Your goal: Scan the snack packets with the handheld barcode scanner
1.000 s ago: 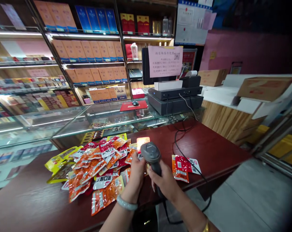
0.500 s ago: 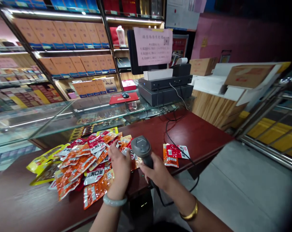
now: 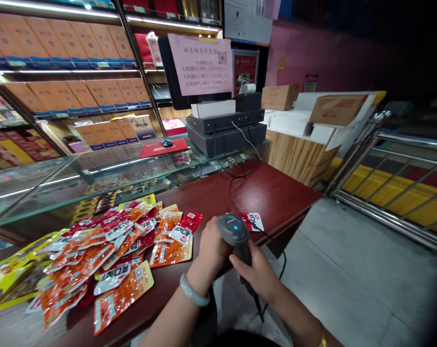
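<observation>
On the red-brown surface, seen from the head camera, a handheld barcode scanner is gripped around its handle by the right hand, fingers wrapped tight, while the left hand is cupped against the scanner head, whether anything is pinched under it cannot be told. Scanning of the snack packets is judged to be in hand, and another packet would need picking from the pile just left. Compared with the earlier frame, the scanner is held lower and nearer the surface's edge, and the scanned packet is now partly hidden behind it.
</observation>
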A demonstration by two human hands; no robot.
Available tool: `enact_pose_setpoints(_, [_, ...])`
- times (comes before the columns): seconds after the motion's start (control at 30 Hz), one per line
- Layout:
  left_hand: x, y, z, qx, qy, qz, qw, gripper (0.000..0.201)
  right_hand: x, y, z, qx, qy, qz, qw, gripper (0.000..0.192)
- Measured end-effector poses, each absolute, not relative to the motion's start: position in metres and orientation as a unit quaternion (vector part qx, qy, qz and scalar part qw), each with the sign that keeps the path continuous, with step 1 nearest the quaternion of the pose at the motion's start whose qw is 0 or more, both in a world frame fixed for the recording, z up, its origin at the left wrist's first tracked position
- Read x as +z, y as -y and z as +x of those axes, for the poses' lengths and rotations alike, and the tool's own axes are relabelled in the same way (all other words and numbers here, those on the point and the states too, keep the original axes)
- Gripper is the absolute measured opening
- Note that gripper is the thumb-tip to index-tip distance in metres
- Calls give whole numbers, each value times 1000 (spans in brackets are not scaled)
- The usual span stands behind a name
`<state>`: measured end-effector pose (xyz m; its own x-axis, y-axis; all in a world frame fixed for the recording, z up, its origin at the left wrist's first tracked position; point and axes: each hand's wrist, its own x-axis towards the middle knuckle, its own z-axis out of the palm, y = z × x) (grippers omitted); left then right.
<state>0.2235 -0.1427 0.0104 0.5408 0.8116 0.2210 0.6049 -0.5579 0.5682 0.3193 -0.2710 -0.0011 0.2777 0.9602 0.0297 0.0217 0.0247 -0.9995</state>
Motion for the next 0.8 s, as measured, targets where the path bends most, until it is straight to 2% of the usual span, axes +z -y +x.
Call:
enact_pose_setpoints(0.1, [19,138,249,165,-431,869,176,23,-2,276,330,414,405,-581,572,34])
enact_pose_setpoints(0.2, [22,129,270,143,-446,860,202,16,-1,277,336,412,388,-587,579,37])
enact_pose_setpoints(0.3, [17,120,281,181,-451,838,250,5,-1,276,339,409,385,-590,580,38])
enact_pose_setpoints(0.5, [6,104,268,329,-473,734,359,12,-7,272,343,405,380,-594,582,40])
enact_pose_setpoints(0.6, [12,95,253,384,-506,610,473,29,-10,269,341,417,377,-590,580,44])
enact_pose_setpoints(0.7, [19,90,236,385,-502,468,617,36,-9,264,337,425,375,-584,580,47])
enact_pose_setpoints(0.8, [21,90,218,418,-460,379,685,45,-6,260,331,428,380,-576,584,48])
